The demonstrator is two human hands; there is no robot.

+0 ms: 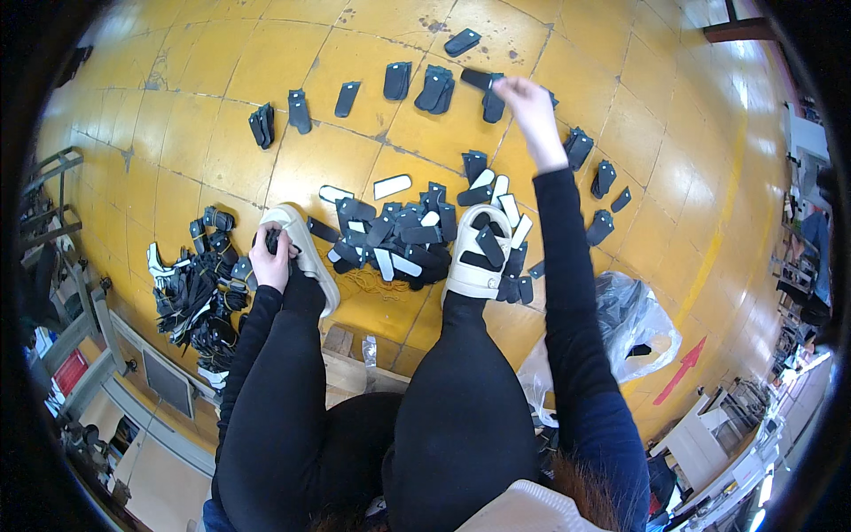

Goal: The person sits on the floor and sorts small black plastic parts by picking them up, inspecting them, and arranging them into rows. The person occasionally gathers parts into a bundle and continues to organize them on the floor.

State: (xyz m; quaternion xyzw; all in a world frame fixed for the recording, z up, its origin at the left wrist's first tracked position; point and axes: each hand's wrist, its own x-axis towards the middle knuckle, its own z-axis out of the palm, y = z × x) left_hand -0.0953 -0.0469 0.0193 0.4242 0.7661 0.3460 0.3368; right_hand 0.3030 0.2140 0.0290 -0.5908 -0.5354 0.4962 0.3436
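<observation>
The right hand (530, 108) is stretched far out over the glossy yellow tiled floor (222, 80), its fingertips pinched shut on one flat black tongue-shaped piece (479, 79), matte and rounded at one end, held at the hand's left side. Just beyond and beside that grip lie small stacks of like pieces (434, 89), some set in pairs, spread in a loose arc. The left hand (271, 259) is drawn in close above the left knee, fingers curled tight around a small bundle of black pieces (271, 238); how many it holds cannot be told. Just right of this hand sits a cream slip-on shoe (306, 253), and further right a heap of black and white flat pieces (399, 239) lies between the two feet, some spilling onto the other cream shoe (474, 262). To the left of the left hand, a tangled pile of black straps (199, 301) rests on the floor. Below the right forearm lies a crumpled clear plastic bag (634, 319).
</observation>
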